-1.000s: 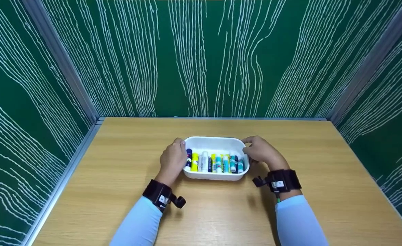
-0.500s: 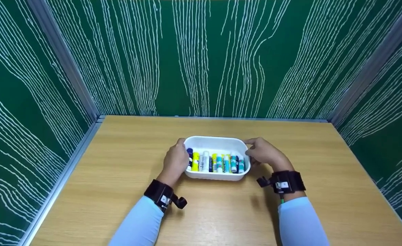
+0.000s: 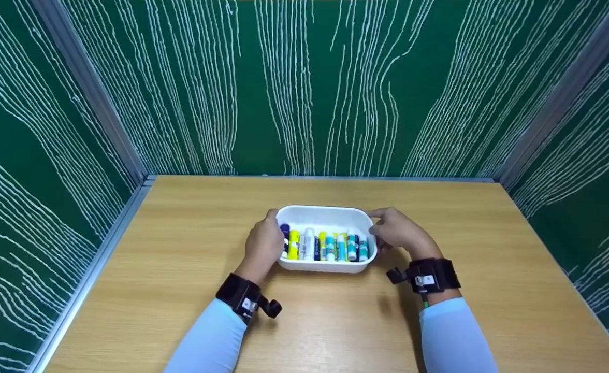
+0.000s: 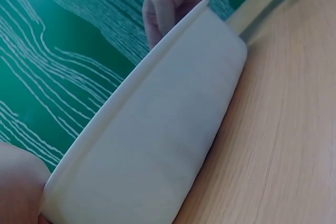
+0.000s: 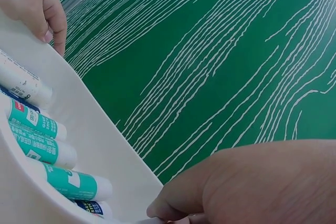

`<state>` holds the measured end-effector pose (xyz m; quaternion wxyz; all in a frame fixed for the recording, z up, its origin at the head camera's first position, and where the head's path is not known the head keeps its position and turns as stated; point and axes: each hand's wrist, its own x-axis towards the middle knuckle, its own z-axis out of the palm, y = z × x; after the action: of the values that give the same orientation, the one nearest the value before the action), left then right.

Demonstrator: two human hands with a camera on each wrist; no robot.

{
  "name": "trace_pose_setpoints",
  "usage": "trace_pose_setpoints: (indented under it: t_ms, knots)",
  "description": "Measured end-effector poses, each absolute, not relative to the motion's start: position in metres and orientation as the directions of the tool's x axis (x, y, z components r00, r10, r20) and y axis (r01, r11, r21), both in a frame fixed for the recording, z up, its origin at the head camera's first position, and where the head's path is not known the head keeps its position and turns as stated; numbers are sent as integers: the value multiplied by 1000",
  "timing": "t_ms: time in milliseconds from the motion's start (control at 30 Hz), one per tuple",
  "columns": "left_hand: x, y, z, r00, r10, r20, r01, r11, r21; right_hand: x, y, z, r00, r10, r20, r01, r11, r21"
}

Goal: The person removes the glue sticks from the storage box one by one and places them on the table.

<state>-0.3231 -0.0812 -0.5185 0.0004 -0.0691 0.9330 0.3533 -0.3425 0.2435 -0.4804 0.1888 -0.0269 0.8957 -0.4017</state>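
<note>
A white plastic container (image 3: pixel 325 266) with rounded corners is at the middle of the table in the head view. Several glue sticks (image 3: pixel 309 244) lie side by side inside it, with yellow, teal, white and dark blue labels. My left hand (image 3: pixel 264 241) grips the container's left end, thumb over the rim. At the opposite end my right hand (image 3: pixel 400 231) pinches the rim between thumb and fingers. The left wrist view shows the container's plain outer wall (image 4: pixel 152 114) close over the wood. In the right wrist view, a teal glue stick (image 5: pixel 71 182) with a white cap shows its printed label.
The wooden table (image 3: pixel 180 290) spreads around the container. Green panels (image 3: pixel 439 62) with wavy white lines rise behind and at both sides, joined by grey metal posts (image 3: pixel 95 93). Each wrist carries a black strap (image 3: pixel 238 296) with a small camera mount.
</note>
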Motion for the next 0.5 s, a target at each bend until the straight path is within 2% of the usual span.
trace_pose_setpoints:
  t_ms: [500]
  knots:
    - [-321, -82, -518, -993, -114, -41, -113, 746, 657, -341, 242, -481, -923, -195, -331, 109, 693, -713]
